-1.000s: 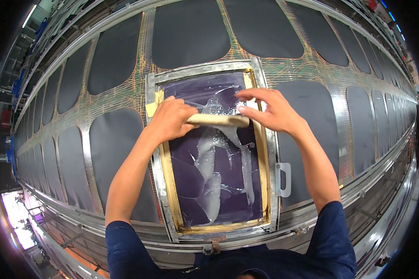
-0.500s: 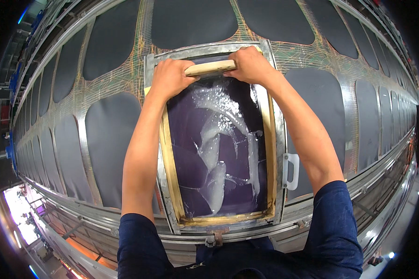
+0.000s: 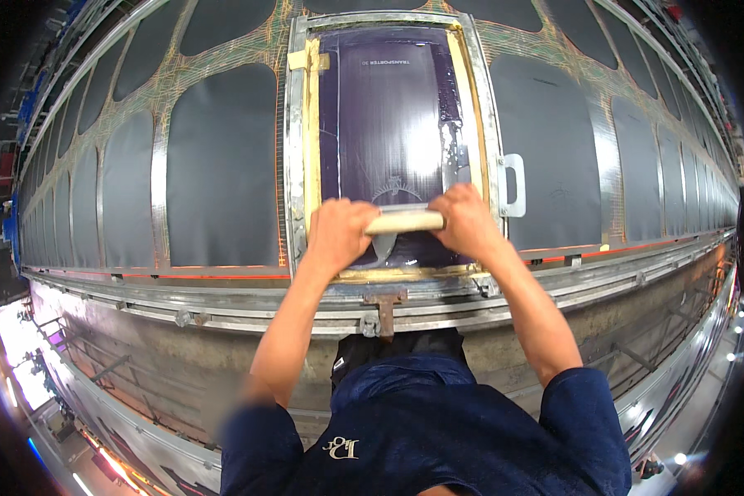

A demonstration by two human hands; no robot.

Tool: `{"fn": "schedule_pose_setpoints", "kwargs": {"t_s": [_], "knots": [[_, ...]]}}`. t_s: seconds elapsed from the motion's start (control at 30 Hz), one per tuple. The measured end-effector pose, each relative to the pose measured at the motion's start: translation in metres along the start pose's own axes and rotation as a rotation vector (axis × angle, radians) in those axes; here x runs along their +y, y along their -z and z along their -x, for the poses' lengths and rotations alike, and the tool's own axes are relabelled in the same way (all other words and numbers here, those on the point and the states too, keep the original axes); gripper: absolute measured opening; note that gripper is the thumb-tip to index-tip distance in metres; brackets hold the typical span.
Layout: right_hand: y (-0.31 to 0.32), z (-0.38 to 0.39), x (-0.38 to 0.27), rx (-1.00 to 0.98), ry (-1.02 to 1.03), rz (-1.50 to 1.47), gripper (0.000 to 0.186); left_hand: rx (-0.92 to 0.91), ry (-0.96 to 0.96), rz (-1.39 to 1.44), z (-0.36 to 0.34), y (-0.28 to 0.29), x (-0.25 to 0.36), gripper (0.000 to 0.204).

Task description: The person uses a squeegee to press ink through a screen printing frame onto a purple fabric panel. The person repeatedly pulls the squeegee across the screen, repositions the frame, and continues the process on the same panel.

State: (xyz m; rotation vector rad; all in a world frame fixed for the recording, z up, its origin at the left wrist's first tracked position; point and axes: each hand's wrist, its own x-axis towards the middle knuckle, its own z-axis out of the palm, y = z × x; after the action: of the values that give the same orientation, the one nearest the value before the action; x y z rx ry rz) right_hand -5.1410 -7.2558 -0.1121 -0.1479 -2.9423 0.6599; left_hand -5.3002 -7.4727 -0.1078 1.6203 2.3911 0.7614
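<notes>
A squeegee with a pale wooden bar (image 3: pixel 405 221) lies crosswise over the near part of a screen-printing frame (image 3: pixel 296 140). Closed around the bar's left end is my left hand (image 3: pixel 336 236), and my right hand (image 3: pixel 469 223) grips its right end. Beyond the bar, the purple screen mesh (image 3: pixel 380 107) shows faint lettering and a small arched motif. Glossy clear paste (image 3: pixel 452 153) streaks the mesh's right side, with a smear just below the bar. Yellowish tape lines the inner edges of the frame. My fingers partly hide the squeegee's ends, and its blade is mostly out of sight.
A white pull handle (image 3: pixel 514 186) sticks out from the frame's right side. Rows of dark grey panels (image 3: pixel 223 165) lie on a long table to both sides. Along its near edge runs a metal rail (image 3: pixel 223 304), with a rusty bracket (image 3: pixel 382 307) in front of me.
Both hands have drawn the squeegee from the frame's far end toward me. Most of the paste is swept off the mesh's middle, exposing the motif. My view has shifted nearer my body.
</notes>
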Motion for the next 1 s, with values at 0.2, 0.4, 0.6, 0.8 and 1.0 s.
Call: {"fn": "schedule_pose_setpoints", "kwargs": {"t_s": [0.2,0.4,0.6,0.8,1.0], "knots": [[0.035,0.017,-0.005,-0.089,-0.156,-0.209,0.059,0.050,-0.031,-0.088,0.024,0.001,0.023,0.040],[0.038,-0.005,0.106,0.391,-1.034,-0.140,0.034,-0.094,0.025,-0.170,0.026,0.003,0.021,0.041],[0.022,0.020,0.116,0.496,-0.876,-0.203,0.027,-0.067,0.054,-0.141,0.037,-0.002,0.022,0.036],[0.067,-0.025,0.045,0.581,-0.790,-0.266,0.023,0.077,-0.016,-0.013,0.057,0.032,0.000,0.039],[-0.063,-0.100,-0.038,0.595,-0.726,-0.476,0.020,-0.004,0.062,-0.129,0.123,0.113,-0.119,0.041]]}}
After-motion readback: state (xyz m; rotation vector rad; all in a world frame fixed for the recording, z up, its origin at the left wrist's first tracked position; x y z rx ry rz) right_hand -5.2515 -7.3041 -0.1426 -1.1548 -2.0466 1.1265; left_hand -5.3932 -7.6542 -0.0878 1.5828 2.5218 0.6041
